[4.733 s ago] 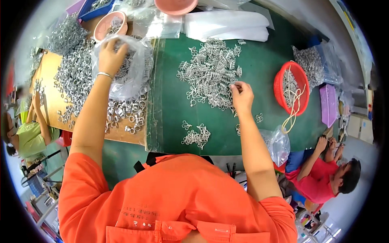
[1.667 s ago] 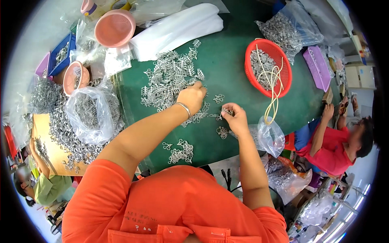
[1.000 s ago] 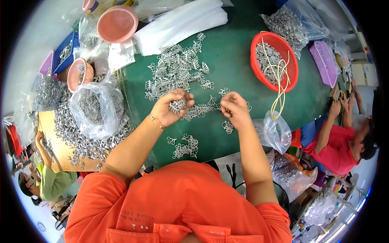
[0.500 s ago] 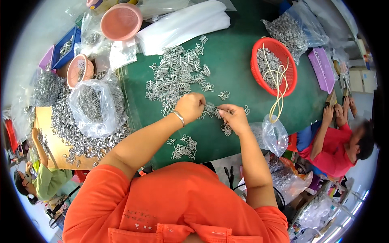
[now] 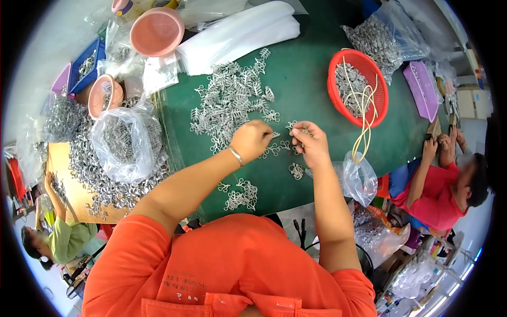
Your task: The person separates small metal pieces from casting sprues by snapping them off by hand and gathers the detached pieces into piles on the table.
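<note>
My left hand [image 5: 252, 140], with a bracelet at the wrist, pinches a small silver metal piece [image 5: 275, 135] whose tip shows past the fingertips. To its right, apart from it, my right hand [image 5: 312, 143] has its fingers closed on silver metal largely hidden by them. Just beyond my hands spreads a pile of ribbed silver metal pieces [image 5: 227, 98] on the green table. A few loose looped pieces [image 5: 274, 150] lie between my hands, and one more [image 5: 296, 170] lies nearer me. A smaller heap [image 5: 242, 195] sits close to my body.
A red basket [image 5: 384, 95] at right holds metal pieces and a pale cord. Clear plastic sheeting [image 5: 243, 34] lies at the back. At left, a plastic bag [image 5: 100, 153] stands among metal rings [image 5: 87, 177] and pink bowls [image 5: 157, 31]. Co-workers sit at both sides.
My hands have drawn apart: the right has moved slightly right and up, while the left stays nearly in place. The metal piece that was stretched between them is no longer held by both.
</note>
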`<state>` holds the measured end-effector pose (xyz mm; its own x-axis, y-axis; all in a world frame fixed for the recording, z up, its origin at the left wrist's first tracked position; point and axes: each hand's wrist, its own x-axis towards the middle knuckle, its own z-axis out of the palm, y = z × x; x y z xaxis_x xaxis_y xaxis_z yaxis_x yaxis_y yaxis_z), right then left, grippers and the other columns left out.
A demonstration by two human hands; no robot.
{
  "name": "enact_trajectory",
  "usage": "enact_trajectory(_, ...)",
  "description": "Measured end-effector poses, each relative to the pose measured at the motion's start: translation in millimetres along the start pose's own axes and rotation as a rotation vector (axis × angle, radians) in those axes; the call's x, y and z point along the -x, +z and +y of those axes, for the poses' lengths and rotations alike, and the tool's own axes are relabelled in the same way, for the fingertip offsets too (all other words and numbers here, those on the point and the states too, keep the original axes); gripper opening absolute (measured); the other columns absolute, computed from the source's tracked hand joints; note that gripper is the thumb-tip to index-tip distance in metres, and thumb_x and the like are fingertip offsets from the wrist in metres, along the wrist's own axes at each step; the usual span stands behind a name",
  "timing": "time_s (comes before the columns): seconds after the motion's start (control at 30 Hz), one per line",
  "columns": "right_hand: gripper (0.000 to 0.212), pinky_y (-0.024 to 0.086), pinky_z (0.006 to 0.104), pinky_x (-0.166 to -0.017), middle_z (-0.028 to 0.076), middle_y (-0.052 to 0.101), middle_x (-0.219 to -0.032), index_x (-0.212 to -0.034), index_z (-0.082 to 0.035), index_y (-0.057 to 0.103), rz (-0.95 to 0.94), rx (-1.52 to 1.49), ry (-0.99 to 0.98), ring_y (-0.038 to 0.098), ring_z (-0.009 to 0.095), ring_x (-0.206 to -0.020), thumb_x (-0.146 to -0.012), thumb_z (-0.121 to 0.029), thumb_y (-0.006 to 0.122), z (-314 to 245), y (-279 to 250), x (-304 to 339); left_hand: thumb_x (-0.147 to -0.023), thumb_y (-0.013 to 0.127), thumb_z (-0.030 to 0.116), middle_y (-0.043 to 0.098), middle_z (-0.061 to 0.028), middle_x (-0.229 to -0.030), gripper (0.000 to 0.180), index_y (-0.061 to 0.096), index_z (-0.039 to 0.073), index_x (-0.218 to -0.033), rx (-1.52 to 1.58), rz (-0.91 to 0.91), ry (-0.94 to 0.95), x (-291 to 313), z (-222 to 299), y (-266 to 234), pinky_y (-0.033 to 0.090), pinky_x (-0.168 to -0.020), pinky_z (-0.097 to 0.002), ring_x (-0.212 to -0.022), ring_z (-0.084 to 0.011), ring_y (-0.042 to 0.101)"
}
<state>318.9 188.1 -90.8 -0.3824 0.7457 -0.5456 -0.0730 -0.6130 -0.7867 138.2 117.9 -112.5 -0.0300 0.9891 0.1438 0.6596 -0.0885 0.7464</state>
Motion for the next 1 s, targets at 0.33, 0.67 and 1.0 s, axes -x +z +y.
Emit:
enact_trajectory(0.33,0.031,0.047,0.0351,-0.076,0.011,0.06,-0.097,-0.1,-0.006,0.061,0.063,0.957,-0.484,0.06,0.026,-0.088,-0.071,-0.009,0.069,11.0,29.9,-29.6,-0.083,0.057,0.016,0.058,-0.0065,-0.085,0.023,0.055,0.007,-0.104,1.483,-0.02,-0.855,37.3,7.3,-61.3,0.036,-0.044,-0.0202,-0.065,-0.0112,0.051)
enact_trajectory(0.67,0.025,0.046,0.0307,-0.078,0.012,0.064,-0.091,-0.097,0.001,0.063,0.251,0.931,-0.397,0.061,0.023,-0.086,-0.074,-0.007,0.066,-3.8,-19.9,-9.9,-0.078,0.061,0.005,0.055,-0.0054,-0.085,0.011,0.054,0.007,-0.086,0.9,-0.134,-0.668,4.4,4.2,-40.4,0.05,-0.061,-0.0316,-0.076,-0.0208,0.06)
enact_trajectory(1.0,0.018,0.046,0.0255,-0.068,0.007,0.059,-0.08,-0.094,0.003,0.058,0.18,-0.203,-0.074,0.056,0.014,-0.075,-0.089,-0.013,0.054,-2.7,-3.0,10.9,-0.077,0.062,0.01,0.063,-0.0085,-0.08,0.02,0.06,0.006,-0.097,0.61,-0.286,-0.659,-39.5,19.9,-25.5,0.048,-0.065,-0.0334,-0.073,-0.022,0.062)
